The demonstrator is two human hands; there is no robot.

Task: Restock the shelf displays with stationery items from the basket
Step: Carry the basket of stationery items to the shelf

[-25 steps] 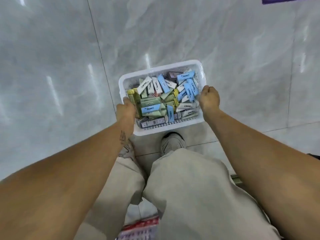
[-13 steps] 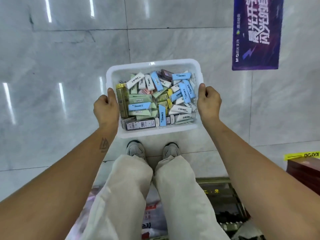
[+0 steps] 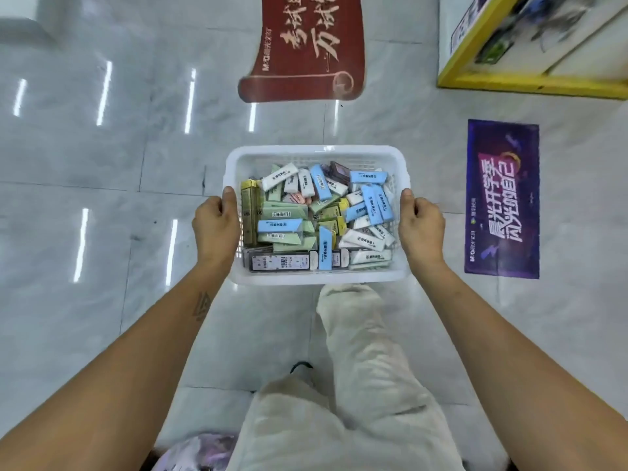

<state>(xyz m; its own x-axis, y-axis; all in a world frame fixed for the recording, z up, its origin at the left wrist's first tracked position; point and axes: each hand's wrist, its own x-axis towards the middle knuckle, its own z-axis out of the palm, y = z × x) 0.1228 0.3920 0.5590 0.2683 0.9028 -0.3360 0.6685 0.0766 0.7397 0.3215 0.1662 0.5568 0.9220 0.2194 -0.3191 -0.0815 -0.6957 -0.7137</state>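
Note:
A white plastic basket (image 3: 316, 153) hangs in front of me above the floor, held level. It is packed with several small stationery boxes (image 3: 316, 219) in blue, white, pale green and yellow. My left hand (image 3: 214, 227) grips the basket's left rim, thumb over the edge. My right hand (image 3: 421, 227) grips the right rim the same way. No shelf display shows fully in view.
Glossy grey floor tiles stretch ahead and to the left. A red scroll-shaped floor sticker (image 3: 306, 49) lies ahead, a purple one (image 3: 503, 198) to the right. A yellow-edged display base (image 3: 530, 45) stands at the far right. My light trouser legs (image 3: 356, 385) are below the basket.
The basket stays gripped in both hands. I have walked forward: the purple sticker has slid nearer on the right, and the red sticker and yellow-edged base have come into view.

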